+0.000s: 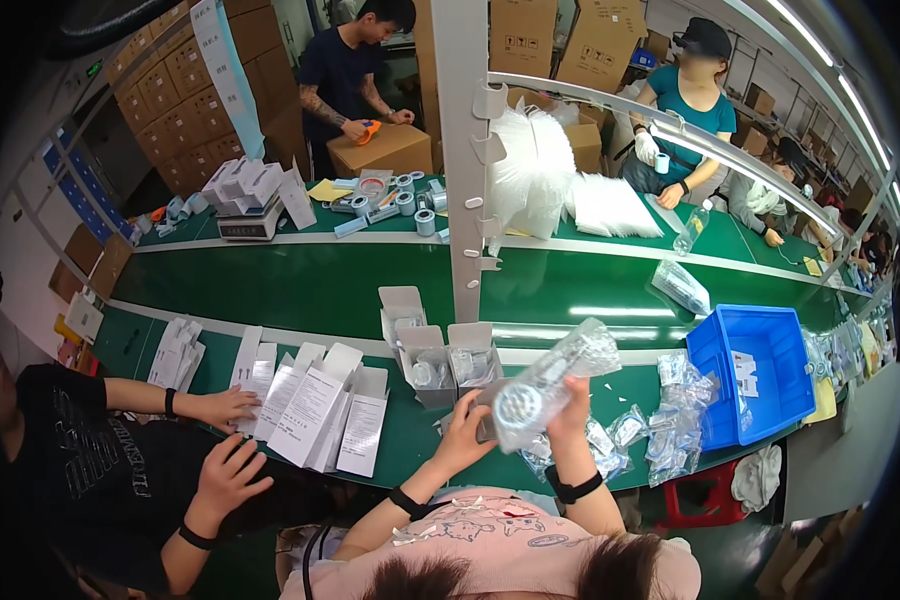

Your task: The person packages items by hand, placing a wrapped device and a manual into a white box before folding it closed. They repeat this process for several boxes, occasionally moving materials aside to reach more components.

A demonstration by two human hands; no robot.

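In front of me, above the table's near edge, is a clear plastic bag (560,385) with a grey-white device inside. A round, pale part shows at its near end; its exact kind I cannot make out. My right hand (570,410) is closed on the bag's right side. My left hand (462,432) is closed at its lower left end, its fingertips partly hidden. Just beyond my left hand stand open white boxes (430,395) with bagged parts inside. Small clear packets (625,428) lie close to my right hand.
More packets (678,420) lie beside a blue bin (705,350) at right. A co-worker's hands (232,408) are by folded white cartons (315,410) at left. A green conveyor belt (320,285) runs behind a metal post (467,200). A bagged item (682,287) rests across it.
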